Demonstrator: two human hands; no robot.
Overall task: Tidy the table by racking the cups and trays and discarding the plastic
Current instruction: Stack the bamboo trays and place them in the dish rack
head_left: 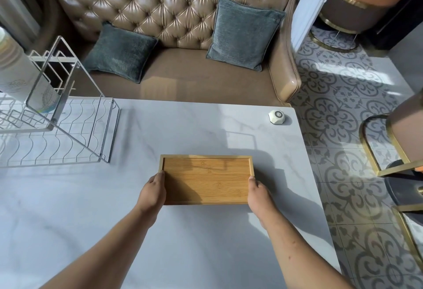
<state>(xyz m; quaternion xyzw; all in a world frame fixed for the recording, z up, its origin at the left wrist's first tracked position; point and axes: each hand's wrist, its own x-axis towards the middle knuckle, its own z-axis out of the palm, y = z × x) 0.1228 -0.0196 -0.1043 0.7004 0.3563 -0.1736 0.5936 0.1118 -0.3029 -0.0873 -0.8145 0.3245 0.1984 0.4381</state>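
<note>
A rectangular bamboo tray lies in the middle of the pale marble table, with nothing on it. My left hand grips its left short edge, thumb over the rim. My right hand grips its right short edge the same way. Whether the tray rests on the table or is slightly lifted is unclear. A white wire dish rack with a metal frame stands at the table's far left. An upturned tall plastic cup sits on the rack's upper left part.
A small white call button sits near the table's far right corner. A tufted brown sofa with two blue-grey cushions runs behind the table. Chairs with gold frames stand on the patterned floor to the right.
</note>
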